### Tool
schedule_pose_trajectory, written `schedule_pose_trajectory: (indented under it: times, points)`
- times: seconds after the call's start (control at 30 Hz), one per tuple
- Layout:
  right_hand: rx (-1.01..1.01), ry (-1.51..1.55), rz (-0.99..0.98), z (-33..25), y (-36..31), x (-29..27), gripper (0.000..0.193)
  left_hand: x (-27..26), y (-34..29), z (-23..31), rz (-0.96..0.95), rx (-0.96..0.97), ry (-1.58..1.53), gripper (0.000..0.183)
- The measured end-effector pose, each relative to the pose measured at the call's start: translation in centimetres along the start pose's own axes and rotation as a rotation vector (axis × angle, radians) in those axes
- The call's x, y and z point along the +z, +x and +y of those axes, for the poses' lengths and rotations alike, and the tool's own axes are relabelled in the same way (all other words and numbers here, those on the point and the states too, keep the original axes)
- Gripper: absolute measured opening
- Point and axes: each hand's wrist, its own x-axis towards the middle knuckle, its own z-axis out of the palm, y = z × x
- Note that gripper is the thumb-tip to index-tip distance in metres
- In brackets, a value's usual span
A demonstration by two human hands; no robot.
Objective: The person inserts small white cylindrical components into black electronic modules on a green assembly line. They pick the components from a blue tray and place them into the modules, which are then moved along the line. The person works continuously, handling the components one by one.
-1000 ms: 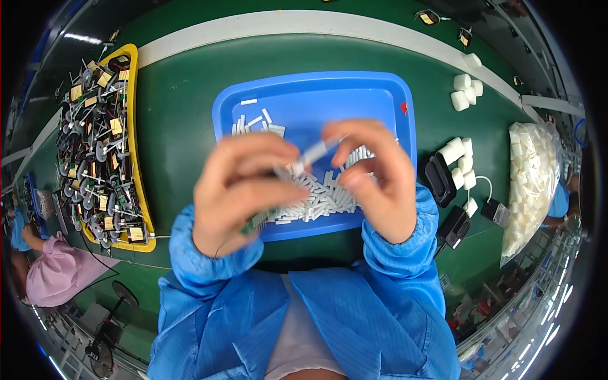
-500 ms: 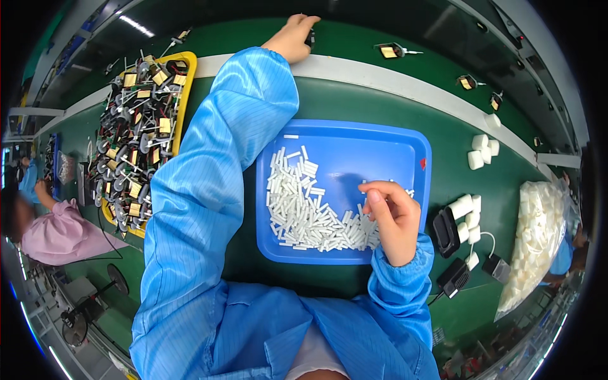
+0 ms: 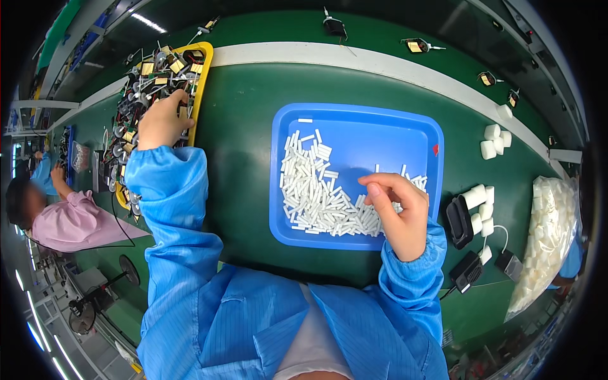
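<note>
My left hand (image 3: 163,121) reaches over the yellow tray (image 3: 204,76) at the left, thumb and forefinger apart, the other fingertips partly hidden among the parts. The tray is heaped with small dark assemblies (image 3: 147,68) bearing grey discs, white stems, wires and tan pads. My right hand (image 3: 405,212) hovers over the near right part of the blue tray (image 3: 356,113), thumb and forefinger brought together. Whatever they may hold is too small to make out. Short white tubes (image 3: 310,190) lie in a loose pile in the blue tray.
Beyond a pale rail (image 3: 297,53), a dark assembly (image 3: 334,26) and several others lie on a green strip. To the right are white foam-like cylinders (image 3: 492,140), a black holder (image 3: 458,221), power adapters (image 3: 467,271) and a bag of white pieces (image 3: 541,234). A co-worker in pink (image 3: 82,218) sits at left.
My left hand has swung from the far green strip back left to the yellow tray. A dark assembly lies where it was. My right hand has stayed over the white tubes.
</note>
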Motion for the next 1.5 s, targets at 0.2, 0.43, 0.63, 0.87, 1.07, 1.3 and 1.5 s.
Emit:
schedule_pose_trajectory:
  times: [0.2, 0.43, 0.63, 0.87, 1.07, 1.3, 1.5]
  points:
    - [-0.103, -0.106, 0.067, 0.3, 0.1, 0.1, 0.01, 3.0, 1.2, -2.6, 0.38, 0.15, -0.345, 0.038]
    - [-0.146, -0.445, 0.114, 1.7, 0.1, -1.2, 0.008, 1.4, 2.9, -4.4, 0.691, 0.04, -0.54, 0.025]
    - [-0.096, -0.518, 0.136, 1.9, -0.3, -2.4, 0.008, -0.3, 0.7, -4.4, 0.763, 0.197, -1.486, 0.018]
    - [-0.061, -0.827, 0.027, 3.5, 1.7, -0.7, 0.018, -0.3, -6.4, 5.6, -0.275, 0.604, -1.988, 0.01]
    - [-0.076, -0.481, -0.025, 2.4, 3.2, -0.5, 0.02, 0.7, -11.4, 10.5, -0.398, 0.585, -1.495, 0.015]
    - [-0.012, 0.05, 0.054, -0.9, 2.1, -0.5, 0.016, 4.7, -10.5, 12.1, -0.205, 0.544, -1.709, 0.03]
    - [0.008, 0.274, 0.078, -0.2, 1.1, 0.8, 0.017, 4.1, -10.0, 12.2, -0.364, 0.337, -1.936, 0.024]
